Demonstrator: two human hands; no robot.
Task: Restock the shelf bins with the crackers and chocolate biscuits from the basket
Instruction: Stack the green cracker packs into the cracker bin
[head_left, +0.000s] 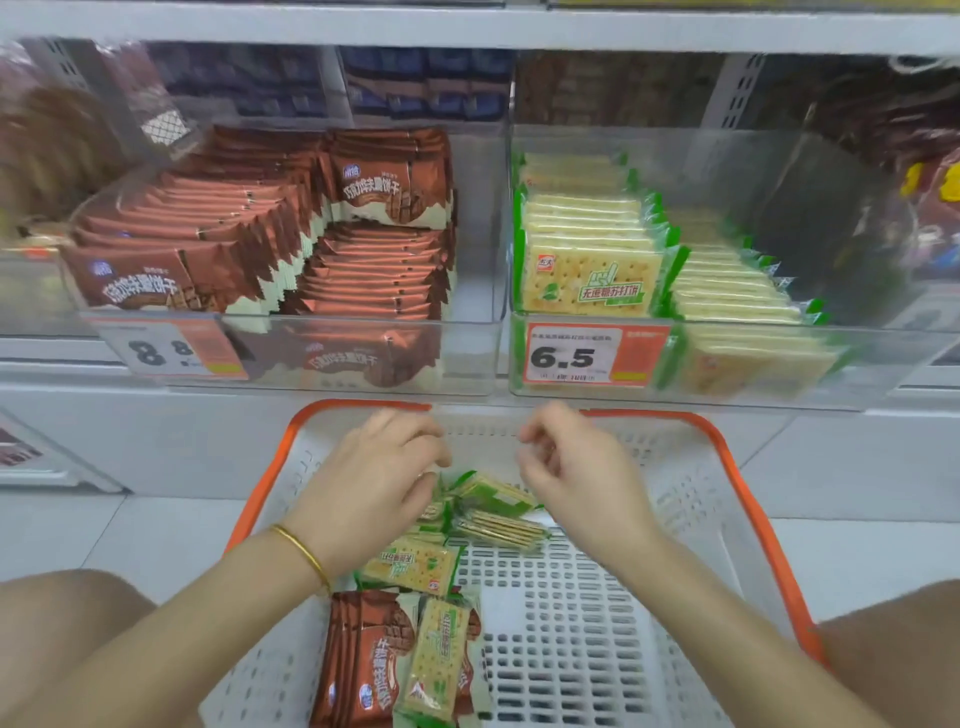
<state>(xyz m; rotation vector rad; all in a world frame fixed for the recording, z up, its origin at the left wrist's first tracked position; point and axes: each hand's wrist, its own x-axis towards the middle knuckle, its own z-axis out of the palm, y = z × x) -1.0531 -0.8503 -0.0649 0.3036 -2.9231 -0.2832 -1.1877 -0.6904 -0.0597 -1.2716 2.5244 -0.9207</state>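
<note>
Head view. White metal shelf (467, 26) runs across the top. Below it sits a white slotted plastic basket with orange rim (727, 452). Two clear plastic bins stand on the shelf: left bin (467, 364) holds rows of brown chocolate biscuit packs (389, 182); right bin (883, 353) is part-filled with green-edged cracker packs (587, 286).

Left hand (374, 478) is low in the basket, fingertips at the loose green cracker packs (493, 512); cannot tell if gripping. Right hand (571, 467) hovers beside, fingers loosely curled, holding nothing.

Brown biscuit stack (363, 654) lies at the basket's near end. Orange price tag "6.5" (571, 356) is on the right bin. Gold bangle (306, 553) on left wrist.
</note>
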